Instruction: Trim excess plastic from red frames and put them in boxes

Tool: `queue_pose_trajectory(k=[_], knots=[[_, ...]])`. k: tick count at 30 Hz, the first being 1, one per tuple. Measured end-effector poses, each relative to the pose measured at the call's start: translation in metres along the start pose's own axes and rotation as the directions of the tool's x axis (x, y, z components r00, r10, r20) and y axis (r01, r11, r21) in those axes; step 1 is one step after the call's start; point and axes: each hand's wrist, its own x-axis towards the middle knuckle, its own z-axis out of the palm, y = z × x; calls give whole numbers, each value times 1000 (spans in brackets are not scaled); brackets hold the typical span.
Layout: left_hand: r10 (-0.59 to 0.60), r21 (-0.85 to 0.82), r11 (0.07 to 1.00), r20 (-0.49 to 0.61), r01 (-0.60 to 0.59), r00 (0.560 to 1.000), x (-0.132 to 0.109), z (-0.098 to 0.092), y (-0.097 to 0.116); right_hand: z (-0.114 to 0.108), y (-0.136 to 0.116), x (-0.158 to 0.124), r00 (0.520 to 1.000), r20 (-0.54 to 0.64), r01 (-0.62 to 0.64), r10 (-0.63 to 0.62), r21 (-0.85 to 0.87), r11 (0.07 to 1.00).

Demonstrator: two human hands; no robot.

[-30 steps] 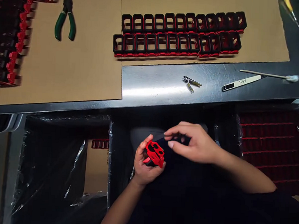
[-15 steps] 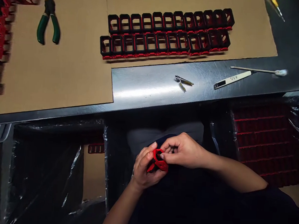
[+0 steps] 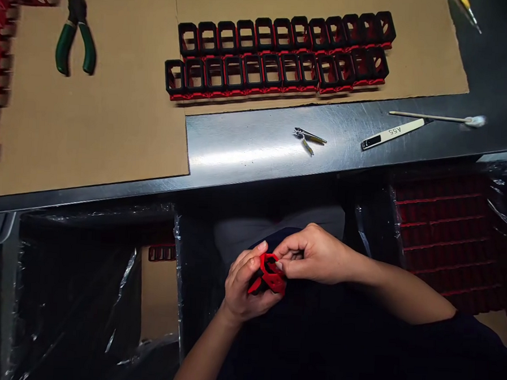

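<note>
My left hand point(image 3: 242, 283) is wrapped round a red and black part point(image 3: 273, 280), held over my lap below the table edge. My right hand point(image 3: 312, 254) is closed at the part's upper right rim, with thumb and forefinger pinched against it. Whether the right fingers hold the rim or something small is hidden. The held part has an opening that faces up. On the cardboard point(image 3: 112, 120) beyond, two rows of black and red frames point(image 3: 253, 71) stand side by side.
Green-handled pliers point(image 3: 77, 33) lie on the cardboard. A nail clipper point(image 3: 309, 139), a white tool marked A55 point(image 3: 393, 134) and a cotton swab point(image 3: 431, 116) lie on the metal table point(image 3: 239, 144). Plastic-lined boxes point(image 3: 78, 283) flank my lap, the right one holding red and black parts point(image 3: 446, 240).
My right fingertips have shifted slightly at the part's rim. The view has moved a little, so the things on the table appear slightly further left.
</note>
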Motion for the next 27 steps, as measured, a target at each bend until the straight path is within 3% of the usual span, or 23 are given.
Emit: queue_pose_trajectory(k=[8,14,27], knots=[[2,11,1000,-5,-2,1000,0,-1,1,-7,-1,-1,995,104,4,-10,56,998],[43,20,999,35,-44,998,4,-2,1,0,-1,-2,1000,0,-29,29,22,999],[48,32,998,68,-51,996,6,-5,3,-4,-2,-3,996,80,-32,30,23,999]])
